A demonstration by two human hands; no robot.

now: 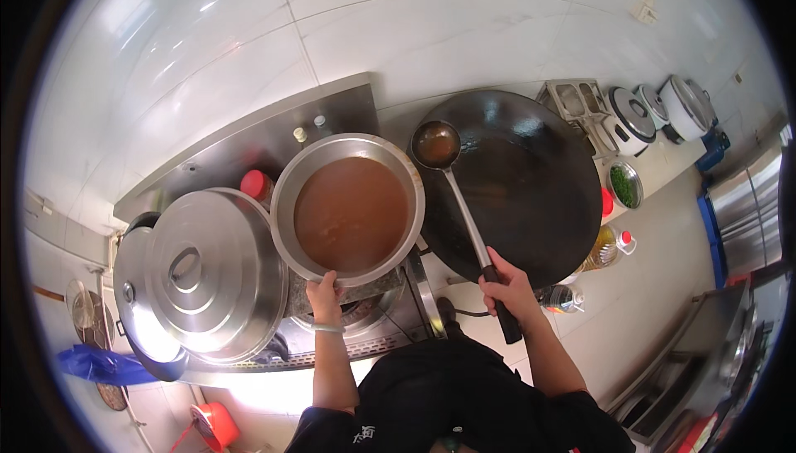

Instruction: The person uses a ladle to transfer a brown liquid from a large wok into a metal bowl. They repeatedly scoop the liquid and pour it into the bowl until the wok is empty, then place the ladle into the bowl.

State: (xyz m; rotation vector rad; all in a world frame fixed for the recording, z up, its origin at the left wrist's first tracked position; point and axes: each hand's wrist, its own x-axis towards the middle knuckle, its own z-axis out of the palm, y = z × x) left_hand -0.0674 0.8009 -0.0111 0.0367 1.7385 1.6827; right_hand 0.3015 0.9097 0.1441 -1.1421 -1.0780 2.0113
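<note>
My left hand (325, 300) grips the near rim of a wide steel basin (283, 229). Reddish-brown liquid (351, 213) fills much of the basin. In my right hand (510, 288) is the black handle of a steel ladle (463, 204), whose bowl holds a little brown liquid. The ladle's bowl is over the left edge of a large black wok (528, 198), close to the basin's right rim. The wok's inside looks dark and wet, with some brownish residue near its middle.
Large lidded steel pots (214, 273) stand on the stove at left, beside a red-lidded jar (256, 185). Behind the wok's right side are metal seasoning containers (575, 98) and rice cookers (629, 118). A bowl of chopped greens (624, 184) and an oil bottle (603, 248) sit at right.
</note>
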